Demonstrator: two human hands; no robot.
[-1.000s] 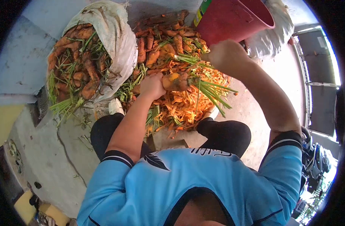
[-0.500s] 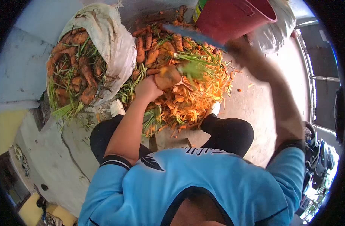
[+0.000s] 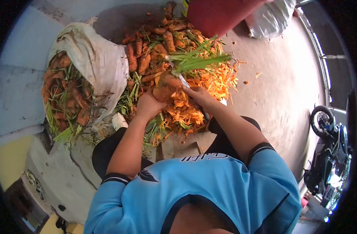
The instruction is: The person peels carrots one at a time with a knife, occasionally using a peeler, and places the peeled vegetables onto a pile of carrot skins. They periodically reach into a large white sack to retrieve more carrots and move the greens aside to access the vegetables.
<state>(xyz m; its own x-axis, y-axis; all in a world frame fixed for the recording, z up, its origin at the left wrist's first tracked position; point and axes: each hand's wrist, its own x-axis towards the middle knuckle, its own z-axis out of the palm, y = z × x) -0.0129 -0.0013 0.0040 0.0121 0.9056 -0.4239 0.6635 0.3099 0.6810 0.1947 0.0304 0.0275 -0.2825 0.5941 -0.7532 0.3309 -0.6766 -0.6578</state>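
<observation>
My left hand (image 3: 148, 106) is wrapped round a thick, soil-stained carrot (image 3: 163, 91) with green tops (image 3: 201, 61) pointing up and to the right. Closed on a knife (image 3: 183, 80), my right hand (image 3: 200, 97) is close by on the carrot's right side. The pale blade lies against the upper part of the carrot, and a dark handle end shows below the hand. Beneath both hands spreads a heap of orange peelings (image 3: 182, 111). Whole carrots (image 3: 144, 62) with soil on them lie just beyond, mixed with cut green stalks.
A white woven sack (image 3: 108, 58) full of carrots (image 3: 75, 95) stands at the left. At the back are a red bucket (image 3: 221, 17) and a pale plastic bag (image 3: 274, 21). A motorcycle (image 3: 328, 146) is parked on the concrete floor (image 3: 275, 84) at far right.
My right hand has swung down and left with the knife, from beside the bucket to the carrot. The left hand keeps its hold on the carrot, and the view has shifted slightly.
</observation>
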